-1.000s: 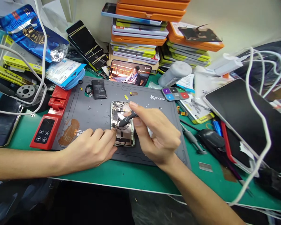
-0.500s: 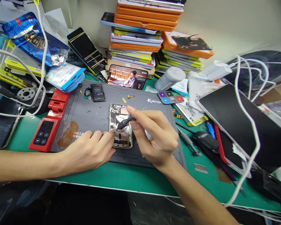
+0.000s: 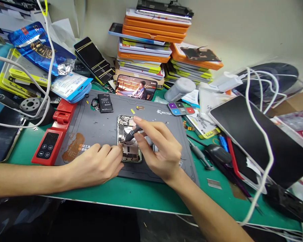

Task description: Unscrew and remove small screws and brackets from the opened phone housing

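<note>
An opened smartphone (image 3: 133,150), its inner boards and bays exposed, lies on the grey work mat (image 3: 96,127). My right hand (image 3: 163,148) pinches a dark screwdriver (image 3: 131,134) between thumb and fingers. Its shaft slants down to the left, and the tip rests at or just above the phone's inside, left of its middle. My left hand (image 3: 101,164) is closed at the phone's lower left edge, the curled fingertips gripping the frame. What lies under those fingers is hidden. A black battery (image 3: 106,103) sits on the mat beyond the phone.
Behind the mat a phone playing a video (image 3: 136,88) leans before stacked orange and yellow cases (image 3: 154,32). A red device with buttons (image 3: 45,148) borders the mat's left side. At right lie a grey pen-like tool (image 3: 200,154), a black tablet-like panel (image 3: 262,134) and white cables (image 3: 264,134).
The view has shifted slightly, so the whole scene sits a little lower. My right hand has moved slightly left, with the screwdriver still in the phone's left part. My left hand stays at the edge.
</note>
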The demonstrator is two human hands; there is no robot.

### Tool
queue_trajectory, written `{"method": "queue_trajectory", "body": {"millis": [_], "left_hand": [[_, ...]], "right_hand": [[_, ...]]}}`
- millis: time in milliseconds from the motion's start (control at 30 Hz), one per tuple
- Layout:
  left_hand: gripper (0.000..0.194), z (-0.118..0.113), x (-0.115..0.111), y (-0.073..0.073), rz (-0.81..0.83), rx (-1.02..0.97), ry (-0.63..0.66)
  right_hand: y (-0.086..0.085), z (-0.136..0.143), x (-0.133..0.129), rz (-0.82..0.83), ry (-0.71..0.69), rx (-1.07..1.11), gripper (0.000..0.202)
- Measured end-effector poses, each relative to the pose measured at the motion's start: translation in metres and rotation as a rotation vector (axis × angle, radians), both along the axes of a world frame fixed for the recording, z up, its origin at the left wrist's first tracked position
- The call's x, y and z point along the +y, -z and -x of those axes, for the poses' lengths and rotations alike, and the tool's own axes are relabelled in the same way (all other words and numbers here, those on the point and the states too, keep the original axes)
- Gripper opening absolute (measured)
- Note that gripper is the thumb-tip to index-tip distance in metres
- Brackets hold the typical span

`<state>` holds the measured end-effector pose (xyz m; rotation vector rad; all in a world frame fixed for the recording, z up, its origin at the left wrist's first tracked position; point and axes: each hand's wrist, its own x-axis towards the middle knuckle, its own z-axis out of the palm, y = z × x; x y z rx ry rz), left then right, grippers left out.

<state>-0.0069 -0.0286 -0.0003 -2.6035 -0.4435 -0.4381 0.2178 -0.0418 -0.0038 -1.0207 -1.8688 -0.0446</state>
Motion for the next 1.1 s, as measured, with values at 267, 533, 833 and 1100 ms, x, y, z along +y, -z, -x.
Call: {"method": "queue_trajectory", "body": {"millis": [267,533,833,1100], "left_hand": [[0.029,0.002,-0.002,0.001,0.018,0.016,0.000],[0.031,0.001,-0.003,0.000,-0.024,0.023,0.004],[0.042,0.003,-0.003,0.002,-0.041,-0.010,0.030],[0.039,0.002,-0.002,0.005,-0.024,-0.046,0.033]], "right_hand": [[0.001,0.000,0.000,-0.010,0.003,-0.020,0.063],[0.004,0.002,0.001,0.037,0.000,-0.067,0.069],[0.006,0.007,-0.002,0.091,-0.032,0.222,0.065],[0.007,0.008,-0.003,0.283,-0.121,0.160,0.033]]}}
